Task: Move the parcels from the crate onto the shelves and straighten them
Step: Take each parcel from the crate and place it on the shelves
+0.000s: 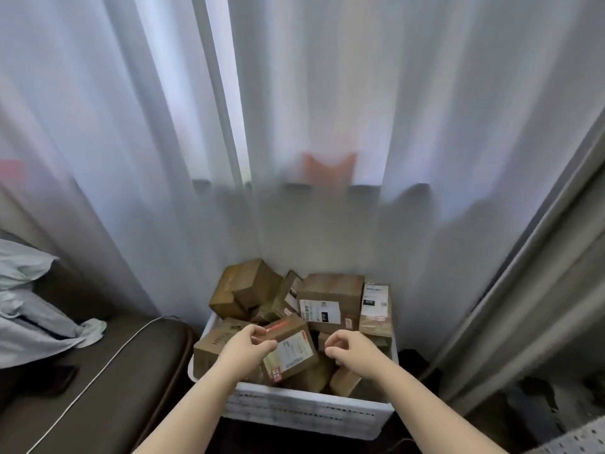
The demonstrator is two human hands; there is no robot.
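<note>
A white slatted crate [304, 409] stands on the floor against the curtain, filled with several brown cardboard parcels. On top lies a tilted parcel [293, 350] with a white label and a red tape stripe. My left hand [248, 347] hovers at that parcel's left edge with loosely curled fingers; whether it touches the parcel I cannot tell. Just right of the same parcel, my right hand [347, 350] hangs over the pile, fingers loosely curled and holding nothing. A larger labelled parcel [329, 301] sits at the back. No shelves are in view.
A white curtain [294, 126] hangs right behind the crate. On the left is a brown sofa [98, 371] with a white cable [108, 358] and crumpled light cloth [29, 309] on it. A grey frame [530, 290] slants up at the right.
</note>
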